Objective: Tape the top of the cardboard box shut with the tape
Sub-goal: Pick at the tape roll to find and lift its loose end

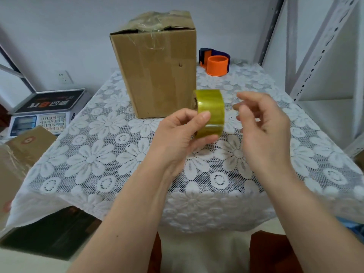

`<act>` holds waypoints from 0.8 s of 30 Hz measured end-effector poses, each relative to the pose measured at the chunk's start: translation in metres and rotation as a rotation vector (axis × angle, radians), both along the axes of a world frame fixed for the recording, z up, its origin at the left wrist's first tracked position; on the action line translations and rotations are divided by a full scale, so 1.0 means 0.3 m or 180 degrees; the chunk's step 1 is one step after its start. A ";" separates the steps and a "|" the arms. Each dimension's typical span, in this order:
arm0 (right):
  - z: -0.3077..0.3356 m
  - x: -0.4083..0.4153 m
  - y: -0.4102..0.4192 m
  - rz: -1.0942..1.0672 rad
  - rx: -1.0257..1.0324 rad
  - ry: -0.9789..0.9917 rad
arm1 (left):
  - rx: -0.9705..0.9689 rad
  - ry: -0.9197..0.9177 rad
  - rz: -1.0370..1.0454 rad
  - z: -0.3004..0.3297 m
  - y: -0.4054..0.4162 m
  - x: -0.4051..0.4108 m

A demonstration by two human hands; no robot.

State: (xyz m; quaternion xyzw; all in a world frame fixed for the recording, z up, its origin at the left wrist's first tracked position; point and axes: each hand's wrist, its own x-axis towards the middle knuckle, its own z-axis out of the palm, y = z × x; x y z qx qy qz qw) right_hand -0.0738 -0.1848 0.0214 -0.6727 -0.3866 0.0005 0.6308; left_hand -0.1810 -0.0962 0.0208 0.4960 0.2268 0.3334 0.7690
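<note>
Box [157,75] on table [98,154]; dispenser [214,63] right, behind.

Tape roll [211,113]: glossy yellowish clear plastic film, smooth. Box [157,75] at 12 o'clock: matt brown cardboard w/ shiny crinkled clear tape on top; dispenser [215,63] at 1 o'clock: matt orange/blue plastic. Tablecloth [118,154]: white openwork lace, rough-textured; rack [315,46] at 2 o'clock: matt painted metal.

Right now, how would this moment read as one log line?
left hand: holds yellowish clear tape roll | right hand: empty, beside roll | tall brown cardboard box: top untaped
</note>
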 end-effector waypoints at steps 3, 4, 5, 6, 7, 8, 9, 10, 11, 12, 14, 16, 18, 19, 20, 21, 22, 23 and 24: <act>-0.020 -0.007 -0.013 0.0382 -0.0042 -0.0586 | -0.0378 -0.0258 0.0118 0.004 0.021 -0.010; -0.028 -0.009 -0.015 0.0509 -0.0093 -0.0739 | -0.0464 -0.0308 0.0129 0.005 0.026 -0.010; -0.038 -0.009 -0.015 0.0571 -0.0159 -0.0891 | -0.0522 -0.0330 0.0131 0.006 0.028 -0.011; -0.046 -0.008 -0.013 0.0575 -0.0207 -0.1033 | -0.0544 -0.0330 0.0131 0.006 0.029 -0.011; -0.051 -0.005 -0.011 0.0543 -0.0217 -0.1138 | -0.0543 -0.0312 0.0128 0.006 0.028 -0.009; -0.053 -0.003 -0.008 0.0501 -0.0194 -0.1191 | -0.0521 -0.0287 0.0118 0.006 0.025 -0.007; -0.055 -0.001 -0.006 0.0465 -0.0153 -0.1211 | -0.0492 -0.0243 0.0089 0.007 0.022 -0.007; -0.055 0.001 -0.004 0.0440 -0.0103 -0.1219 | -0.0458 -0.0205 0.0051 0.006 0.020 -0.005; -0.055 0.003 -0.003 0.0426 -0.0048 -0.1226 | -0.0436 -0.0187 0.0003 0.007 0.017 -0.005; -0.055 0.006 -0.001 0.0420 0.0005 -0.1224 | -0.0422 -0.0183 -0.0035 0.007 0.015 -0.003; -0.056 0.010 0.003 0.0425 0.0114 -0.1213 | -0.0401 -0.0164 -0.0065 0.008 0.010 -0.003; -0.056 0.012 0.006 0.0420 0.0243 -0.1214 | -0.0343 -0.0129 -0.0050 0.010 0.006 -0.002; -0.052 0.010 0.006 0.0400 0.0283 -0.1187 | -0.0309 -0.0123 0.0031 0.007 0.004 0.000; -0.048 0.008 0.007 0.0415 0.0246 -0.1140 | -0.0305 -0.0142 0.0103 0.005 0.002 0.002; -0.045 0.005 0.008 0.0467 0.0185 -0.1061 | -0.0281 -0.0135 0.0200 0.004 0.001 0.003; -0.043 0.003 0.009 0.0560 0.0124 -0.0961 | -0.0282 -0.0115 0.0283 0.002 -0.001 0.004; -0.043 0.002 0.010 0.0670 0.0083 -0.0871 | -0.0294 -0.0095 0.0367 0.001 -0.002 0.005; -0.044 0.002 0.012 0.0770 0.0057 -0.0811 | -0.0321 -0.0095 0.0431 0.001 -0.004 0.005; -0.045 0.003 0.014 0.0850 0.0035 -0.0787 | -0.0334 -0.0090 0.0476 0.000 -0.005 0.005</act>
